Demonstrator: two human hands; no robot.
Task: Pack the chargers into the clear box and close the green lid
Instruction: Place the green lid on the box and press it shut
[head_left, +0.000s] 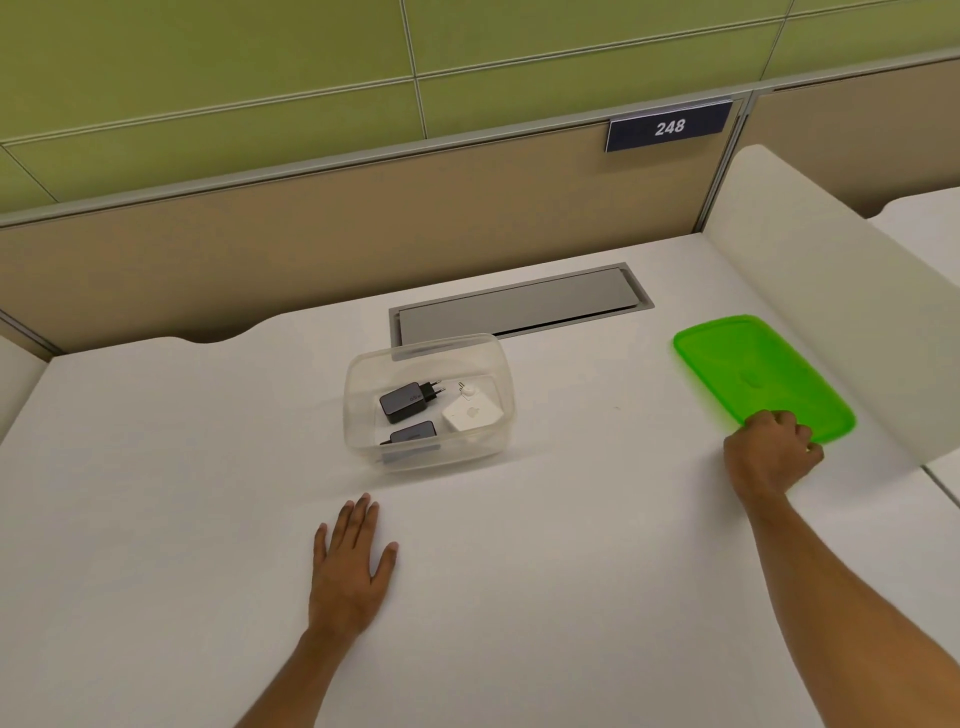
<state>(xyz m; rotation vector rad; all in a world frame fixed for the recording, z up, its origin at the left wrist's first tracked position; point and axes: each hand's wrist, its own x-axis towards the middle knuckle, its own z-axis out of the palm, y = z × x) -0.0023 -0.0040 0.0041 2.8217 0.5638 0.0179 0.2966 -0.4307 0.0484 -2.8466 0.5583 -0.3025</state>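
Note:
The clear box (363, 374) stands open in the middle of the white desk. Inside it lie a dark grey charger (402, 402) with its plug pointing right, a second dark charger (413, 432) at the near wall, and a white square charger (472, 414). The green lid (753, 371) lies flat at the right, apart from the box. My right hand (769, 447) curls over the lid's near edge, fingers closed on it. My left hand (353, 561) rests flat on the desk in front of the box, fingers spread, holding nothing.
A grey cable hatch (519, 304) is set into the desk behind the box. A white side divider (810, 244) rises just right of the lid. A beige partition with a "248" sign (669, 127) closes off the back.

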